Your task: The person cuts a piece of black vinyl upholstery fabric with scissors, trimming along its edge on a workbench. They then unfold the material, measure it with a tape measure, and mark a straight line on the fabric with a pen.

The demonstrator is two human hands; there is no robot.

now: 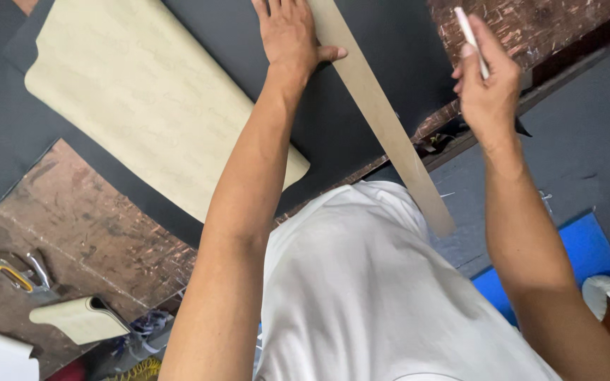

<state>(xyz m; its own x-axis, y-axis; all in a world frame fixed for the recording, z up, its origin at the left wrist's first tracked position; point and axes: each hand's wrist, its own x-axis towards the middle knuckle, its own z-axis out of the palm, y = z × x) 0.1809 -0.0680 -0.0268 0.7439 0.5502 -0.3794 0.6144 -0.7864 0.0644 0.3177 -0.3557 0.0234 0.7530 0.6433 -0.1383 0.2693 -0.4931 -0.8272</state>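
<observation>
Scarred brown wood forms the workbench [100, 226], its top covered in fine cuts and scratches. A large sheet of matte black material [383, 63] lies across the far part of the bench and runs past its near edge at the right. On that sheet rests a beige pattern piece [142, 106], flat, smooth and long, with rounded corners; its near end lies just beside the person's left forearm.

A long, narrow tan strip [383, 120], straight-edged and stiff like cardboard or thin board, lies diagonally over the black sheet. Its far end sits under the left hand, and its near end overhangs the near edge of the bench in front of the person's white shirt [368, 296].

The left hand [287, 35] lies flat with the palm down on the far end of the strip, fingers extended and thumb spread to the right across the strip, pressing it against the black sheet. The hand grips nothing.

The right hand [488, 85] is raised off the bench at its right edge, well apart from the strip. It is closed around a thin white marking stick [471, 32], pinched between thumb and fingers, with the tip pointing up and away.

At the left end of the bench lie metal pliers [15, 271] with a yellow-trimmed handle, and near them a beige rolled piece [79, 319] with a dark backing. A blue mat [587, 254] lies on the grey floor [580, 162] at the right.
</observation>
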